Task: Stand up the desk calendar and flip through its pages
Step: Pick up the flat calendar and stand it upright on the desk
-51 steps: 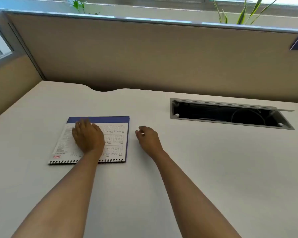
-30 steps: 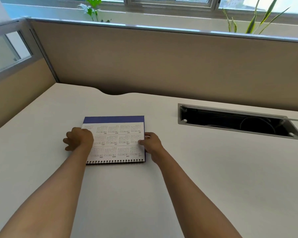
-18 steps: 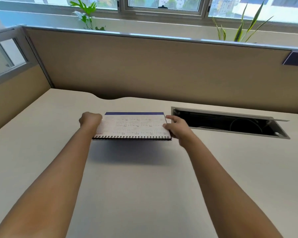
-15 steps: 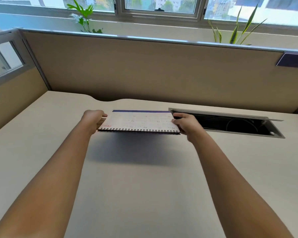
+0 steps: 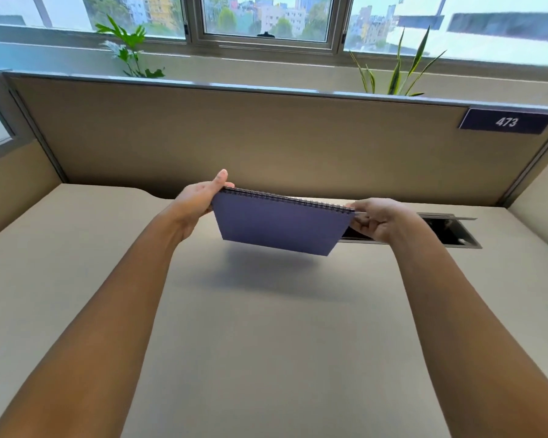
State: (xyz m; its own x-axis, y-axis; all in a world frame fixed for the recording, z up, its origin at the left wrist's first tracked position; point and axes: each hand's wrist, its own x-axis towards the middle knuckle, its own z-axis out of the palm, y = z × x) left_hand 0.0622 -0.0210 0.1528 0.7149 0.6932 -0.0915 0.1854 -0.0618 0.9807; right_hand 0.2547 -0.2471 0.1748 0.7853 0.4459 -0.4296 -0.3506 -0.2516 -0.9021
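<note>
The desk calendar point(image 5: 279, 226) hangs in the air above the middle of the desk, held between both hands. Its plain blue cardboard back faces me and the black spiral binding runs along its top edge. My left hand point(image 5: 200, 202) grips the calendar's left end near the spiral, thumb pointing up. At the right end, my right hand point(image 5: 377, 218) pinches the corner by the spiral. The printed pages are hidden on the far side. A shadow of the calendar falls on the desk below.
The beige desk point(image 5: 266, 343) is bounded by tan partition walls point(image 5: 266, 140) at the back and sides. An open cable slot point(image 5: 446, 233) lies in the desk behind my right hand. A sign reading 473 point(image 5: 506, 121) hangs at the upper right. Plants stand on the windowsill.
Both hands lifted the calendar off the desk and tipped it so that the spiral is on top and the blue back faces me. The camera has tilted upward.
</note>
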